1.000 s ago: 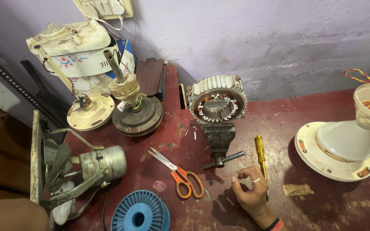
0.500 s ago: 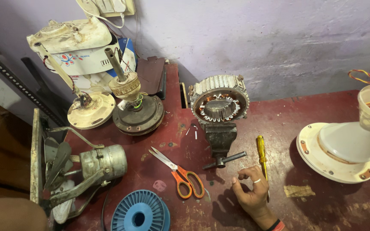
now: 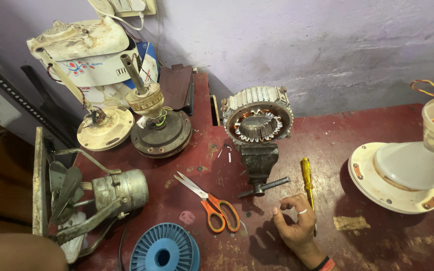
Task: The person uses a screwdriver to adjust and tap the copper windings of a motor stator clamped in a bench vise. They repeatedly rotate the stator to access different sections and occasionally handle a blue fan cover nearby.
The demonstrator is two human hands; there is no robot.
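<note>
My right hand (image 3: 297, 226) rests on the dark red bench top (image 3: 377, 246) near the front edge. Its fingers are curled in, with a ring on one finger and a band at the wrist. I see nothing held in it. A yellow-handled screwdriver (image 3: 306, 181) lies just right of the fingers, its shaft running under the hand. Right above the hand, a small iron vise (image 3: 259, 163) clamps a round motor stator (image 3: 258, 119) with copper windings. My left hand is out of view; only a blurred skin-coloured shape (image 3: 16, 253) fills the bottom left corner.
Orange-handled scissors (image 3: 212, 203) lie left of the hand, with a blue plastic spool (image 3: 165, 249) at the front edge. At the left are a fan motor with blades (image 3: 111, 193), a brown motor housing (image 3: 159, 128) and cream fan parts (image 3: 94, 65). A white fan base (image 3: 403, 173) sits at the right.
The view has shifted slightly. My right hand stays in the same spot beside the screwdriver, with its fingers curled in a little more.
</note>
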